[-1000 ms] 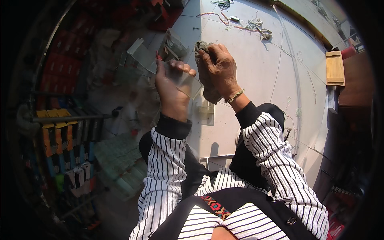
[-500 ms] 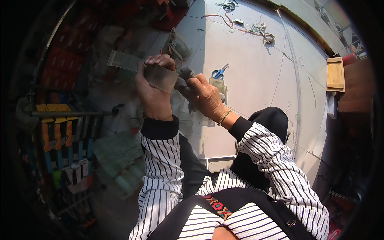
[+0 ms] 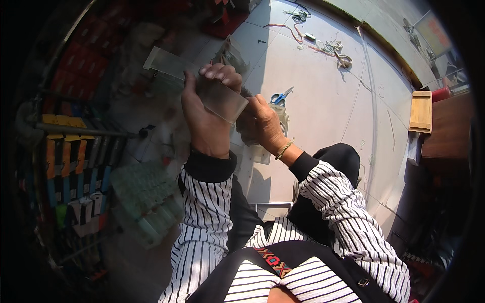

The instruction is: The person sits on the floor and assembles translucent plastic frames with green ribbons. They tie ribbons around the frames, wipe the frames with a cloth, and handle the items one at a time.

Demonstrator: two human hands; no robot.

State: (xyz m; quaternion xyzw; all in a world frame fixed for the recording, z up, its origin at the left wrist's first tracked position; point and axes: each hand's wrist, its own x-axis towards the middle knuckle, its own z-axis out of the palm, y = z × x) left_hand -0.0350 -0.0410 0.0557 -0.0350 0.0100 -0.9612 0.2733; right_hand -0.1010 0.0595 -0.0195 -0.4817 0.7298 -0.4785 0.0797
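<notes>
My left hand (image 3: 213, 108) is closed around a long translucent plastic box (image 3: 169, 64), which is held slanting, its left end higher. The box's other end passes in front of my left palm and reaches toward my right hand (image 3: 268, 126). That hand is closed on a bunched dark grey cloth (image 3: 246, 124), mostly hidden behind the fingers and the box. Cloth and box look close together, but I cannot tell whether they touch. Just past the right hand, blue-handled scissors (image 3: 280, 97) lie on clear plastic boxes (image 3: 281, 114).
At the lower left stand several translucent containers (image 3: 146, 202) in rows. Farther left is a rack with coloured boxes (image 3: 70, 156). Loose wires (image 3: 333, 49) lie on the pale tiled floor (image 3: 323, 96). A wooden box (image 3: 421, 112) sits at the right edge.
The left hand and the plastic box have moved right, and the box slants more. The right hand has shifted slightly, and less of the grey cloth shows. The view has turned a little.
</notes>
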